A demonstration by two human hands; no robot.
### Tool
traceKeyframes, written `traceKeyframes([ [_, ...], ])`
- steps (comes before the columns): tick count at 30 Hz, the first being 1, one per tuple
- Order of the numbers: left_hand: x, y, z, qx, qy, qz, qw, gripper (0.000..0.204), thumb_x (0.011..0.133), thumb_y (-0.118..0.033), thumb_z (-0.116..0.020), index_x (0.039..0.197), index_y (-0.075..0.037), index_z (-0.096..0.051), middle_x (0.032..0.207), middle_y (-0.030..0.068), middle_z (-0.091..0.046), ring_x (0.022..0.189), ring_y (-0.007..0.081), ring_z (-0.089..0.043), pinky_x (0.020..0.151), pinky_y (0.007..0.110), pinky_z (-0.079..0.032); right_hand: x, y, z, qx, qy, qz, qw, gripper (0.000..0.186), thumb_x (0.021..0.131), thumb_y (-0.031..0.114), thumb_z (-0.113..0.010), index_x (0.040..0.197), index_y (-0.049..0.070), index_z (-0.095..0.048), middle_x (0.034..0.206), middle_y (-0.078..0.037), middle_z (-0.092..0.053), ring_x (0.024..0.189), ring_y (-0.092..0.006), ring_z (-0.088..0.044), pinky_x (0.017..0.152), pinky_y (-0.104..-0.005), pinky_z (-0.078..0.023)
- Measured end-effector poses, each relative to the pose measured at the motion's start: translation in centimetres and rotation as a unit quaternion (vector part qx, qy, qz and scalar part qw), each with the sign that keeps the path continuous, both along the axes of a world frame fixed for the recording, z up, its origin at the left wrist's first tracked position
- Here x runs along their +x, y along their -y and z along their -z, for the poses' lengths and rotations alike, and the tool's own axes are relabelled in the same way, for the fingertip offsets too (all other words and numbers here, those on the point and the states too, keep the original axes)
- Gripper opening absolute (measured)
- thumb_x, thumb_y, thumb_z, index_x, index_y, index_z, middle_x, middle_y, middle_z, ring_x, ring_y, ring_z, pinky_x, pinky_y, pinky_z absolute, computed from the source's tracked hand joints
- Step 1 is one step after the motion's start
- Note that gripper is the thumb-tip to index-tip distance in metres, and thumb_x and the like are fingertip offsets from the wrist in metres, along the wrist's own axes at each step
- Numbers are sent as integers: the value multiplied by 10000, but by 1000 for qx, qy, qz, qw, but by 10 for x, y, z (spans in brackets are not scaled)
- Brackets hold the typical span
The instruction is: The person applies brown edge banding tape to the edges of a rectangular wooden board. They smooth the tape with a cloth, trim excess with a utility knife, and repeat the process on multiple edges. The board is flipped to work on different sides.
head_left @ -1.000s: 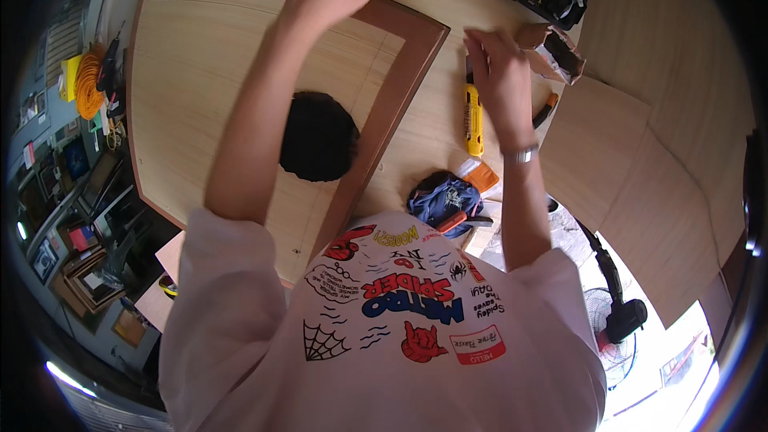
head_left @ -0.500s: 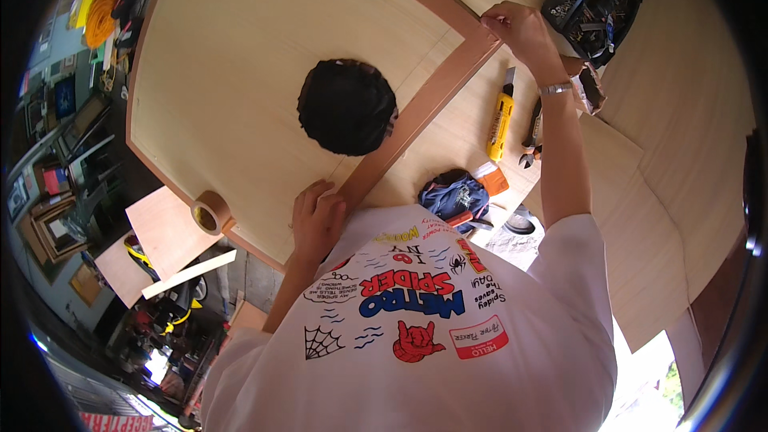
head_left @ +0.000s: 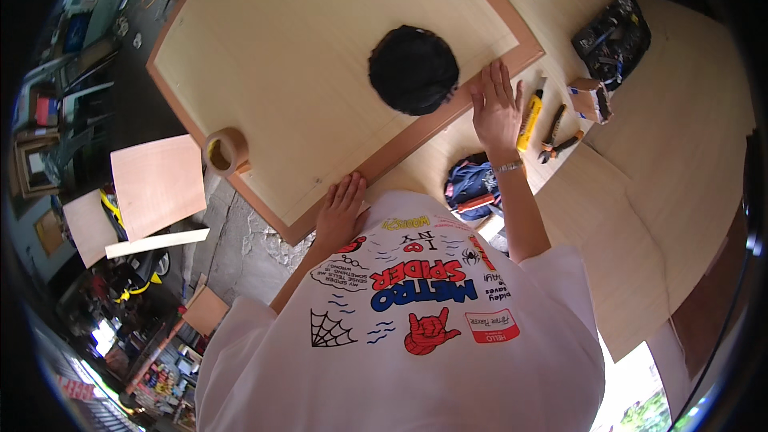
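A large pale wooden panel (head_left: pixel 280 56) lies in front of me, with brown tape (head_left: pixel 416 138) running along its edges. My left hand (head_left: pixel 342 206) rests on the near taped edge, fingers stretched out and holding nothing. Farther right on that same edge, my right hand (head_left: pixel 498 104) is laid with extended fingers over the tape. A round black cloth-like thing (head_left: pixel 414 70) sits on the panel beside the taped edge; its kind is unclear. On the panel's left edge stands a roll of brown tape (head_left: pixel 228 150).
Right of my right hand lie a yellow utility knife (head_left: pixel 530 122), pliers (head_left: pixel 560 136), a small box (head_left: pixel 590 101) and a black tool bag (head_left: pixel 613 40). A dark blue pouch (head_left: pixel 472 182) is by my right forearm. Wooden boards (head_left: pixel 158 186) stand at the left.
My right hand has let go of its pinch at the panel's corner and come back along the edge to lie flat. My left hand stays on the edge, its fingers straighter. The view has shifted.
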State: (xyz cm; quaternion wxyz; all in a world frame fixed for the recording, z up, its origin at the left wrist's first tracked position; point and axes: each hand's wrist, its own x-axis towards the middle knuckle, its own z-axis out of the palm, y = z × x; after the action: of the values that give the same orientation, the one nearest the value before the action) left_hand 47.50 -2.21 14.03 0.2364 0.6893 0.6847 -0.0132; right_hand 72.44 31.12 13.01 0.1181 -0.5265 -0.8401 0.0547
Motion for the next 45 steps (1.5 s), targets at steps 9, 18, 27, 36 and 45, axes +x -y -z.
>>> traceKeyframes([
  [9, -42, 117, -18, 3, 5, -228, 974, 853, 950, -356, -695, 1614, -15, -281, 1672, 208, -296, 1559, 345, -276, 1258, 497, -243, -130, 4, 5, -35, -62, -96, 993, 497, 1004, 297, -651, 1461, 120, -564, 1524, -146, -546, 1442, -378, -469, 1196, -505, -379],
  [18, -83, 167, 33, 35, 397, -591, 701, 711, 892, -421, -823, 1290, 114, -576, 1162, 205, -722, 1043, 280, -703, 906, 365, -547, -143, 272, -8, 27, 76, -173, 982, 605, 899, 39, -515, 1495, -49, -472, 1600, -240, -414, 1513, -371, -375, 1235, -502, -326],
  [27, -96, 181, 53, 9, 429, -577, 695, 695, 914, -393, -809, 1314, 116, -555, 1184, 203, -697, 1057, 251, -691, 871, 342, -567, -58, 93, 55, 26, -78, 114, 990, 463, 1014, 99, -512, 1471, 23, -517, 1577, -165, -476, 1453, -362, -456, 1161, -454, -447],
  [36, -91, 177, 27, -2, 447, -586, 676, 760, 963, -416, -752, 1409, 131, -470, 1322, 229, -630, 1231, 264, -613, 1022, 372, -505, 35, -117, 50, 26, -53, 239, 969, 353, 1015, 214, -522, 1343, 146, -633, 1338, -164, -664, 1099, -426, -684, 940, -517, -561],
  [45, -97, 178, 24, -23, 416, -561, 715, 756, 979, -450, -721, 1407, 124, -476, 1312, 213, -644, 1234, 255, -613, 1039, 365, -487, -16, 10, 50, 37, -19, 114, 993, 510, 965, 75, -543, 1474, 64, -533, 1503, -190, -549, 1234, -381, -654, 947, -472, -606],
])
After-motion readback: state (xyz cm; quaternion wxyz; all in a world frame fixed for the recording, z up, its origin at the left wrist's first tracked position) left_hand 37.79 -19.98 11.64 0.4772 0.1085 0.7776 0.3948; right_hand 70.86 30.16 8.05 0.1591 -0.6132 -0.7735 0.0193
